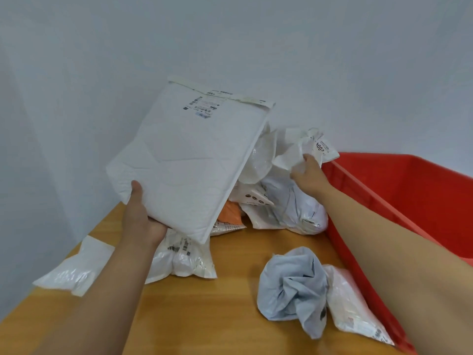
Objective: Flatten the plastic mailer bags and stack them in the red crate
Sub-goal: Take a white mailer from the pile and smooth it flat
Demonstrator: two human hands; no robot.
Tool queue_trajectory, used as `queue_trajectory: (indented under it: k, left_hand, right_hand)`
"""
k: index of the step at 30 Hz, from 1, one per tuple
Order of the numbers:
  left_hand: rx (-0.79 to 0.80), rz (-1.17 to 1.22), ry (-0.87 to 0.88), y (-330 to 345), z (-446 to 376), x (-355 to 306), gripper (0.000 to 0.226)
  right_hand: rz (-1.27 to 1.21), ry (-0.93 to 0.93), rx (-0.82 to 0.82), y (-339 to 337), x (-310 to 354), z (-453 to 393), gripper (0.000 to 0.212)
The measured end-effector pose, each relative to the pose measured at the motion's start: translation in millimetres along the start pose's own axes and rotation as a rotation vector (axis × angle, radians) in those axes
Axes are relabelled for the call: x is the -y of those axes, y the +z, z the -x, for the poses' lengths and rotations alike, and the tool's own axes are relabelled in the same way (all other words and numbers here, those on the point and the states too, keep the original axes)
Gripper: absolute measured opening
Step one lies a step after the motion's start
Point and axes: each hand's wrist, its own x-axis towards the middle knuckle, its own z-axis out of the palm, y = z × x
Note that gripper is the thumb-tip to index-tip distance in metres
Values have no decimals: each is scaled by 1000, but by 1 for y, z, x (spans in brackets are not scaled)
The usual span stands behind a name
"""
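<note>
Presently, left hand (143, 216) grips a white padded mailer (189, 157) raised above the wooden table (204, 303); right hand (307, 172) pinches a crumpled white bag (299, 147) beside the red crate (409, 201).

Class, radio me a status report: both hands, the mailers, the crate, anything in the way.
Left hand grips large white padded mailer, raised. Right hand pinches crumpled mailer atop pile. Red crate beside pile, no mailers visible inside. Path clear.
</note>
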Motion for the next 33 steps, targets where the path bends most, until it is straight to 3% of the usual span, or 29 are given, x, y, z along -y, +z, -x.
queue_trajectory:
  k: [4, 10, 12, 16, 18, 21, 23, 25, 27, 29, 33]
  left_hand:
    - [18, -9, -16, 4, -2, 8, 39]
    - [61, -45, -49, 7, 0, 22, 42]
    - [78, -55, -59, 8, 1, 26, 41]
    - [83, -53, -88, 8, 4, 33, 38]
    - [83, -58, -84, 6, 5, 35, 39]
    - [100, -65, -82, 5, 12, 37, 39]
    - [108, -74, -90, 3, 18, 36, 39]
    - [99, -82, -89, 1, 21, 31, 39]
    - [92, -78, -72, -3, 22, 22, 44]
    - [95, -73, -49, -7, 24, 15, 46]
    - [114, -62, -32, -16, 29, 5, 43]
  right_hand:
    - [203, 41, 121, 6, -12, -8, 90]
    - [378, 51, -9, 2, -5, 21, 82]
    - [502, 54, 166, -5, 6, 44, 85]
    - [626, 264, 834, -18, 22, 118, 114]
    - [627, 318, 933, -11, 15, 140, 112]
    - [636, 294, 828, 9, -9, 146, 72]
    - [611, 215, 682, 23, -23, 137, 34]
    - [548, 136, 510, 36, -32, 123, 10]
    - [482, 81, 316, 48, -37, 109, 10]
    - [397, 71, 176, 60, -39, 98, 28]
    - [268, 132, 310, 70, -31, 91, 68]
